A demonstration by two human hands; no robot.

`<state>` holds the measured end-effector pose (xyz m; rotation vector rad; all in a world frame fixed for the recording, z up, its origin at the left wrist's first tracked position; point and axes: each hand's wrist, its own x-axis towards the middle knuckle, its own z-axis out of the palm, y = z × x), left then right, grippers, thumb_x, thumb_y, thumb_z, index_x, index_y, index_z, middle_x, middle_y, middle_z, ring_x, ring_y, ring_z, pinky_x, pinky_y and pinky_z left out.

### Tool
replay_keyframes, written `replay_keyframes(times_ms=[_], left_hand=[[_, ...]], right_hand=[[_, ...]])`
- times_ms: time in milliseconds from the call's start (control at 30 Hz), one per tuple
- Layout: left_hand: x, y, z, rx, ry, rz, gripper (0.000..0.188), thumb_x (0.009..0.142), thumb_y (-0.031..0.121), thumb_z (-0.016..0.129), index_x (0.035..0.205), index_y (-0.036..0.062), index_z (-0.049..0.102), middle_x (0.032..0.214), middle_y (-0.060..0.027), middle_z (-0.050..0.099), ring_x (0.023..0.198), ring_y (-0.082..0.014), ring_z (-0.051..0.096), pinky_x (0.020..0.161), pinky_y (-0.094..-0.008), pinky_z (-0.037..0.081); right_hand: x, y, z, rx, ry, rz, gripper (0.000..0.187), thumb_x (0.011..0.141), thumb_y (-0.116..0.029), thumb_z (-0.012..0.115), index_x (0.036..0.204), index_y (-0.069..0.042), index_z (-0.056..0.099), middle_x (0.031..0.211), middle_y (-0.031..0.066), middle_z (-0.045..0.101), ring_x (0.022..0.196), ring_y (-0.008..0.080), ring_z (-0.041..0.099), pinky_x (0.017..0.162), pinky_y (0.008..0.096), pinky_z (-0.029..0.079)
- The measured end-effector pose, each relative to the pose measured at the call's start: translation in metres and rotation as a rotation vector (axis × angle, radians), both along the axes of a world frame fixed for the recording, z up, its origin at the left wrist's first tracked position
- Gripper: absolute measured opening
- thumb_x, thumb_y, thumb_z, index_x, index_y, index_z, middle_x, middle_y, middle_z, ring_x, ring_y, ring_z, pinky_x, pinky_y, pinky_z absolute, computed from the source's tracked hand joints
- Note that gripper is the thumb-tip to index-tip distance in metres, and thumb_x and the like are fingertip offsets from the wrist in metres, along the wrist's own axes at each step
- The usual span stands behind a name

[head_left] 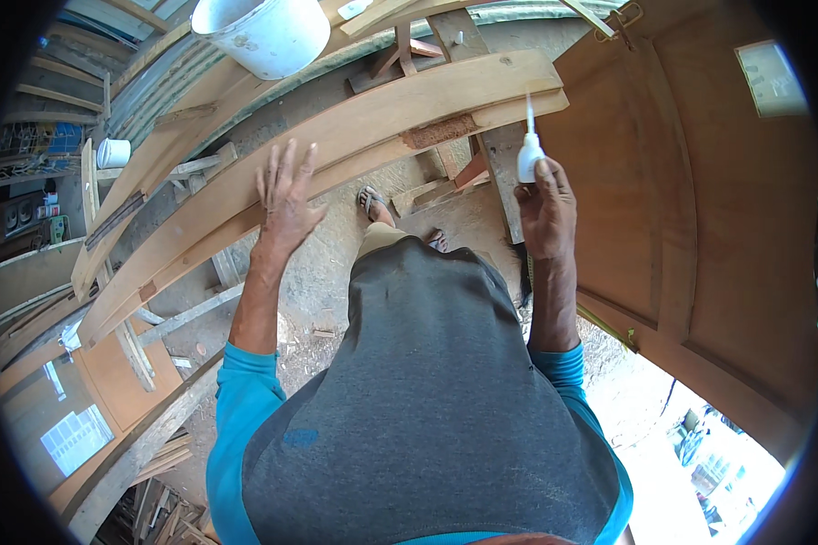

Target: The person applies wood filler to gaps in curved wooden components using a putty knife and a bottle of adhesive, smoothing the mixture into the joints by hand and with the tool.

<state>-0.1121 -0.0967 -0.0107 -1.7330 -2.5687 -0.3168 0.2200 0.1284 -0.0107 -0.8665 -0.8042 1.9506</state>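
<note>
A long wooden board stretches across in front of me, from the upper right down to the lower left. Over its near edge is my left hand, open, fingers spread; whether it presses on the wood I cannot tell. My right hand is closed around a small white squeeze bottle. The bottle stands upright, its long thin nozzle pointing up beside the board's right end. Along the near side of the board runs a rough brown patch, left of the bottle.
A white bucket stands beyond the board, and a smaller white pail is farther left. At the right a large panelled wooden door rises close to my right arm. Wooden trestle parts support the board. Scrap wood lies lower left.
</note>
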Motion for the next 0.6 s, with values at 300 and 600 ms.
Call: replay_keyframes(times_ms=[300, 600], left_hand=[[0.078, 0.064, 0.024, 0.255, -1.075, 0.002, 0.057, 0.108, 0.034, 0.072, 0.148, -0.0048, 0.06, 0.137, -0.0181, 0.07, 0.117, -0.0214, 0.071, 0.1, -0.0339, 0.058], [0.023, 0.077, 0.024, 0.45, -1.354, 0.236, 0.037, 0.11, 0.029, 0.071, 0.128, -0.0021, 0.072, 0.102, -0.0038, 0.076, 0.096, -0.0099, 0.068, 0.085, -0.03, 0.057]], right_hand=[[-0.102, -0.05, 0.003, -0.083, 0.04, 0.338, 0.023, 0.109, -0.015, 0.07, 0.126, 0.001, 0.069, 0.116, 0.0096, 0.074, 0.102, 0.0155, 0.072, 0.091, 0.0331, 0.062], [-0.17, -0.022, 0.03, 0.174, -0.407, 0.717, 0.023, 0.11, -0.013, 0.067, 0.126, 0.003, 0.069, 0.111, 0.0091, 0.075, 0.1, 0.0134, 0.073, 0.087, 0.0298, 0.061]])
